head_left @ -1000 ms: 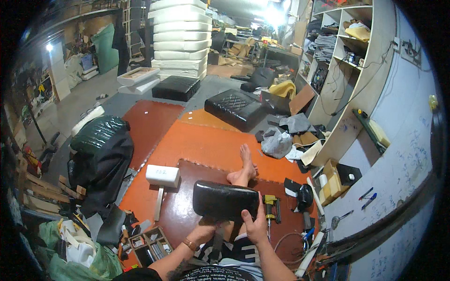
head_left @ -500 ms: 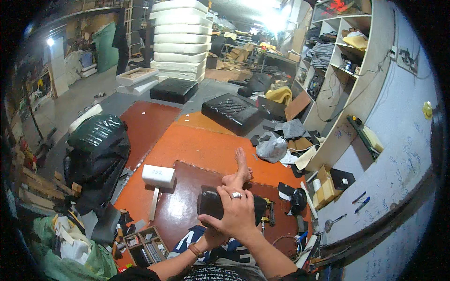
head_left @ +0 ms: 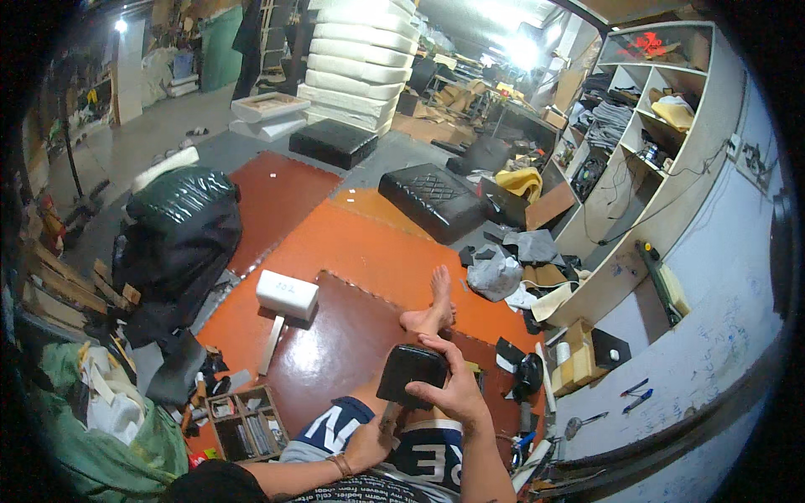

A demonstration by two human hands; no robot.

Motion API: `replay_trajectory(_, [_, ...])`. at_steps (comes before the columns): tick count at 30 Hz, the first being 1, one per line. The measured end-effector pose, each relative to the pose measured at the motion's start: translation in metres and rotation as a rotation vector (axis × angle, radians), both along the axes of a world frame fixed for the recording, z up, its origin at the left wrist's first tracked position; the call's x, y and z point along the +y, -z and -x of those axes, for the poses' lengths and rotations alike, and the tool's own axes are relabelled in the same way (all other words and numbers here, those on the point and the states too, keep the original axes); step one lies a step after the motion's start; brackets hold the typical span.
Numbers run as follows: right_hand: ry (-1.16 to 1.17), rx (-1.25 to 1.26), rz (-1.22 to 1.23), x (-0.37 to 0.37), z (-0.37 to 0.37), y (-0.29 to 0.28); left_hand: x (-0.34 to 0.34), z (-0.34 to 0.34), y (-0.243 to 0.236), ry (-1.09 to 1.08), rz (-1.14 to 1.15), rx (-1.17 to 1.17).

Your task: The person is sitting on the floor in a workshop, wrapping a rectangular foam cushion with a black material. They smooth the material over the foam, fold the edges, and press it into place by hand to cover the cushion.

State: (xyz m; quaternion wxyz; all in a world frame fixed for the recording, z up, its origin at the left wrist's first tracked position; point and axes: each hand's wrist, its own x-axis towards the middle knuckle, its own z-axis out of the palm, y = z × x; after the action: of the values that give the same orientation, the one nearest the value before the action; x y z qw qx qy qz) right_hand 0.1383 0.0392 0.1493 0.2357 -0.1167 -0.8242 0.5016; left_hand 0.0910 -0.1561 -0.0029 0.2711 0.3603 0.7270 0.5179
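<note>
In my lap is a small padded block (head_left: 409, 371) with a smooth black leather-like cover. It is turned so that one rounded end faces up. My right hand (head_left: 461, 387) is closed around its right side, the thumb lying across the top and the fingers along the far edge. Just below the block, my left hand (head_left: 369, 443) is closed near its lower end. What the left fingers pinch is hidden. A white foam block (head_left: 287, 293) rests on the mat ahead of my legs, beside a narrow pale strip (head_left: 271, 344).
At my left stands a divided wooden tray (head_left: 245, 423) of small tools. Beyond the mats are a black quilted cushion (head_left: 432, 199), another black cushion (head_left: 334, 144) and a stack of white foam pads (head_left: 356, 71). Shelving (head_left: 646, 126) lines the right wall.
The black block has turned from lying sideways to end up. My right hand has shifted from flat on its top to gripping its right side. My view has turned slightly.
</note>
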Motion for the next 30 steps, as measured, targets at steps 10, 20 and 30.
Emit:
replay_trajectory(10, [0.168, 0.185, 0.074, -0.005, 0.006, 0.018, 0.002, 0.001, -0.004, -0.018, 0.147, -0.057])
replay_trajectory(20, [0.694, -0.067, -0.006, 0.008, -0.004, 0.124, 0.03, 0.052, 0.05, -0.005, 0.146, -0.43])
replay_trajectory(30, [0.54, -0.817, -0.253, -0.017, -0.124, 0.194, 0.158, 0.312, 0.029, -0.242, -0.089, -0.399])
